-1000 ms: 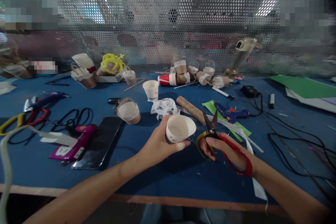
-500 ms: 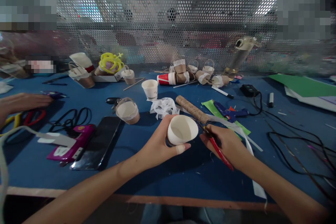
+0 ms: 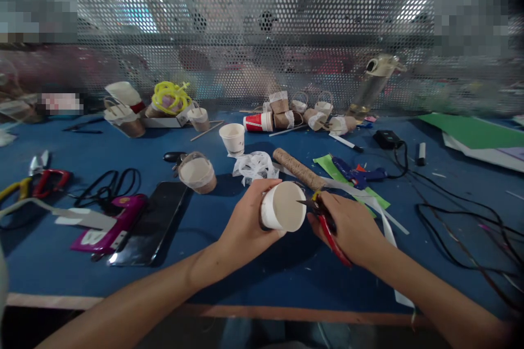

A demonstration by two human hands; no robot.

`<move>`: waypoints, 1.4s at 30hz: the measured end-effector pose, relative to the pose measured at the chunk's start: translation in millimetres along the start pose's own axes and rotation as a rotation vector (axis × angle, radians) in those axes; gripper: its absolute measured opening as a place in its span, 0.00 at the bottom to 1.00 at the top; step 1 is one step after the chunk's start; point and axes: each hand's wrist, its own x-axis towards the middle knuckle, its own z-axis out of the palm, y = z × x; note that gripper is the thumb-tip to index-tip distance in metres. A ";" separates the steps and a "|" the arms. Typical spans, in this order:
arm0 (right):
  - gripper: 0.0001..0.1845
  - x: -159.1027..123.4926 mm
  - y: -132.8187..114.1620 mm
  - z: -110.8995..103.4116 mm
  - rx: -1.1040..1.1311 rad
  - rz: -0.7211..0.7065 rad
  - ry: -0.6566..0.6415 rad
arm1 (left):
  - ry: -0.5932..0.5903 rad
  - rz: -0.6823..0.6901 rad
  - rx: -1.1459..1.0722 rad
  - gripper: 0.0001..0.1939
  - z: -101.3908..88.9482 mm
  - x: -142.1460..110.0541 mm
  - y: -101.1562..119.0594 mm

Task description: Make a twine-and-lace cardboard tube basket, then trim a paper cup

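Observation:
My left hand [image 3: 248, 212] is wrapped round a white paper cup [image 3: 270, 211], whose open mouth tips toward me and to the right. Red-handled scissors [image 3: 333, 242] are gripped in my right hand [image 3: 347, 223]. Their dark pointed tip reaches over the right side of the cup's rim; whether it touches the paper I cannot tell. Just beyond the cup lie crumpled white lace ribbon [image 3: 256, 167] and a roll of brown twine [image 3: 298, 169]. A cup wrapped in brown with a lace rim [image 3: 198, 173] stands left of my left hand.
A phone [image 3: 152, 223] and a magenta glue gun [image 3: 112, 223] lie at left, near other red-handled snips [image 3: 51, 181]. At right are a blue glue gun [image 3: 360, 173] and black cable [image 3: 442, 223]. Small decorated cups [image 3: 286, 119] and a bottle [image 3: 370, 90] line the mesh screen.
The cup has tilted further toward the right hand, and the scissors' tip has come over its rim. Another person's hand at the far left has gone out of view.

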 end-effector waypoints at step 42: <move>0.08 4.2 2.6 -3.9 -0.212 0.014 0.089 | -0.062 -0.004 0.104 0.36 14.8 -10.1 -4.8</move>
